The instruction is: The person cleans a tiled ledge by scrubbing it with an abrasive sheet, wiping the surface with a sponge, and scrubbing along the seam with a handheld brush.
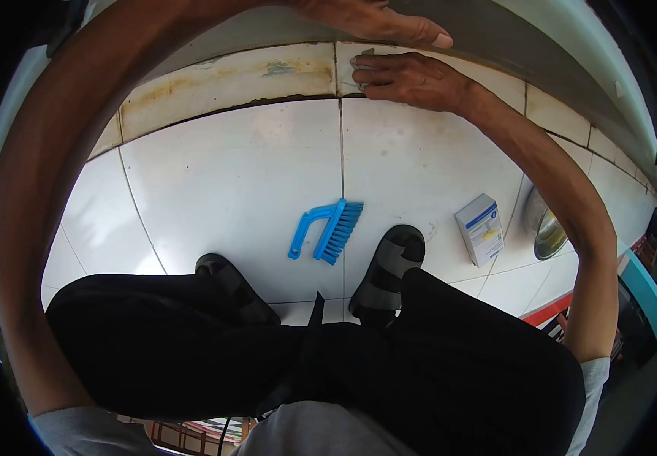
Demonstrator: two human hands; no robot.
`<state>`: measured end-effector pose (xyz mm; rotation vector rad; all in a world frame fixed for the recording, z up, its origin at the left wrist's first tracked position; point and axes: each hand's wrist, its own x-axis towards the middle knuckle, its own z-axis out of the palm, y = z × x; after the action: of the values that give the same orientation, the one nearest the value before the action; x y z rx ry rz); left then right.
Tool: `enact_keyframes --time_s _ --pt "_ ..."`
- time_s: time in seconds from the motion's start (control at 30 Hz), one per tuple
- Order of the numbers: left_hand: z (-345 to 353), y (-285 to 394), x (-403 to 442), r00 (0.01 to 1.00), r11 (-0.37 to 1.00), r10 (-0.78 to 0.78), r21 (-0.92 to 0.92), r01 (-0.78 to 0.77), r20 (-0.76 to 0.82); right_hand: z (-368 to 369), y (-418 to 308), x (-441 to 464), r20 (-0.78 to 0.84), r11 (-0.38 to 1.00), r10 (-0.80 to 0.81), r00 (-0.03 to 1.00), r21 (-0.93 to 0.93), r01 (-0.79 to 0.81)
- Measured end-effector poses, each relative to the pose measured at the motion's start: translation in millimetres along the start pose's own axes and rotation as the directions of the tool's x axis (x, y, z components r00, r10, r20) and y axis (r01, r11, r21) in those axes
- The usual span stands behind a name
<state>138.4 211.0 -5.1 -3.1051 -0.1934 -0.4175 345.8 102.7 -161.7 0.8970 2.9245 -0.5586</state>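
Observation:
My left hand (374, 21) lies against the grey wall surface at the top, its thumb stretched to the right and its other fingers partly cut off by the frame. Just below, my right hand (412, 80) presses its bent fingers on the tile skirting (229, 80). A small greyish piece shows at those fingertips, mostly hidden, so its kind is unclear. Brownish yellow stains and a dull grey patch mark the skirting left of that hand. On the white floor between my feet rests a blue scrubbing brush (332, 232), bristles facing right.
A small white and blue box (481, 229) stands on the floor tiles (229, 167) at the right. Beyond it a shiny metal bowl (549, 228) is partly behind my right forearm. My sandalled feet (389, 273) are close to the brush.

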Motion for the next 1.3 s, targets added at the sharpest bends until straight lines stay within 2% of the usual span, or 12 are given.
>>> enact_keyframes --time_s 0.03,0.13,0.17,0.4,0.47,0.57,0.67,0.77,0.87,1.03,1.13,1.3 --pt "1 0 -2 1.0 0.999 -0.002 -0.035 0.001 -0.024 -38 -9 -16 0.068 0.971 -0.117 0.991 -0.2 0.129" --pt "12 -2 0 0.997 1.0 0.002 0.002 -0.002 -0.073 -54 14 -101 0.204 0.978 0.041 0.978 -0.207 0.002" --pt "16 -3 1 0.997 1.0 -0.003 0.0 0.003 -0.072 -37 27 -132 0.141 0.992 0.094 0.986 -0.091 -0.082" --pt "13 -8 4 1.0 1.0 0.005 0.025 -0.005 -0.004 -32 -1 -30 0.046 0.962 -0.114 0.992 -0.243 0.122" --pt "14 -7 3 1.0 0.998 0.01 0.068 -0.009 -0.015 -29 -14 4 0.062 0.956 -0.074 0.995 -0.281 0.088" --pt "12 -6 2 0.999 1.0 0.027 0.015 -0.026 -0.041 -36 -22 4 0.059 0.992 0.009 0.998 -0.129 -0.001" --pt "21 -8 1 0.996 0.999 0.034 0.044 -0.031 -0.081 -43 -1 -79 0.161 0.961 0.217 0.963 -0.206 -0.182" --pt "7 2 -3 0.998 1.0 -0.01 0.011 0.01 -0.063 -43 31 -173 0.12 0.931 0.298 0.947 -0.256 -0.261" --pt "1 1 -1 1.0 1.0 -0.017 -0.004 0.017 -0.012 -30 28 -167 0.051 0.952 0.262 0.964 -0.18 -0.249" --pt "-4 4 -1 1.0 1.0 -0.012 0.002 0.012 0.026 -23 -17 -5 -0.076 0.989 0.069 0.995 -0.129 -0.078" --pt "0 2 -2 1.0 1.0 0.011 0.016 -0.011 -0.001 -18 -21 -2 -0.136 0.993 0.07 0.988 -0.088 -0.083" --pt "8 -1 -1 0.999 1.0 0.011 -0.021 -0.012 -0.048 -38 14 -142 0.044 0.908 0.379 0.924 -0.21 -0.363"
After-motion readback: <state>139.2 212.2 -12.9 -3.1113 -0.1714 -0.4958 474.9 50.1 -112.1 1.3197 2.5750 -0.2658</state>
